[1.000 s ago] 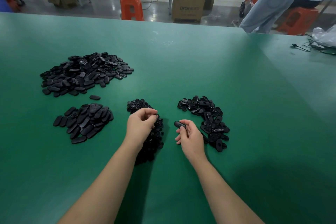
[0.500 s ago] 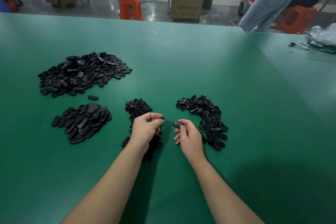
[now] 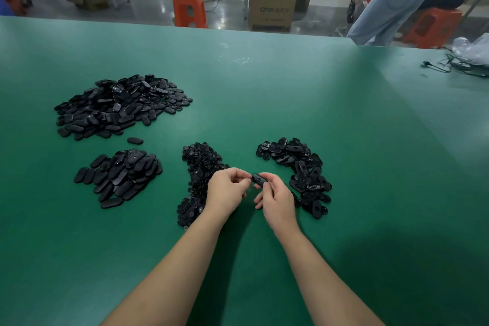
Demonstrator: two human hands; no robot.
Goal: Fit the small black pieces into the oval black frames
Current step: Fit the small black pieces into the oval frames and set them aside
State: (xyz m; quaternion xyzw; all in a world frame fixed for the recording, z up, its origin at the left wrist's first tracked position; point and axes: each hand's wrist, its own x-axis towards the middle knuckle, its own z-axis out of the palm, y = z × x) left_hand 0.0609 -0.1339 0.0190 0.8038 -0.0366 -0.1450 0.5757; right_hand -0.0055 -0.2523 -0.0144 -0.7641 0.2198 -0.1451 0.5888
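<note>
The green desk carries four dark heaps. Taking the strip-shaped heap of small black pieces as landmark: two heaps of ovals lie well to its left, the heap of oval black frames to its right. Just right of it, the right hand pinches one frame; the left hand has its grip pressed together at the frame's end, presumably on a piece too small to see. Fitting seems under way; next comes aligning and pressing it home.

Both hands, left hand and right hand, apparently pinch one oval frame.
</note>
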